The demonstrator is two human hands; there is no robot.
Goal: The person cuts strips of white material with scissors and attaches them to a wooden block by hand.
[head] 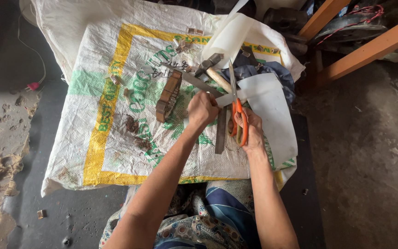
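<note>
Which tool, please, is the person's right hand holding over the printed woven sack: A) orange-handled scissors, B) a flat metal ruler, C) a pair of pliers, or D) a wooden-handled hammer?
A: the right hand has its fingers through the loops of the orange-handled scissors, blades pointing away over the white sheet strip held by the left hand.

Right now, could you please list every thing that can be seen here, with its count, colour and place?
scissors: one, orange handles, in the right hand, blades pointing away
white sheet: one, white, on the sack at right, its edge at the scissors
rolled sheet: one, white, at the far edge of the sack
hammer: one, grey head, pale wooden handle, behind the hands
metal strip: one, grey, flat between the hands
wooden block: one, brown, left of the left hand
woven sack: one, white with yellow and green print, spread on the floor
wooden beams: two, orange, top right
left hand: one, closed on the sheet's edge
right hand: one, in the scissor handles
</note>
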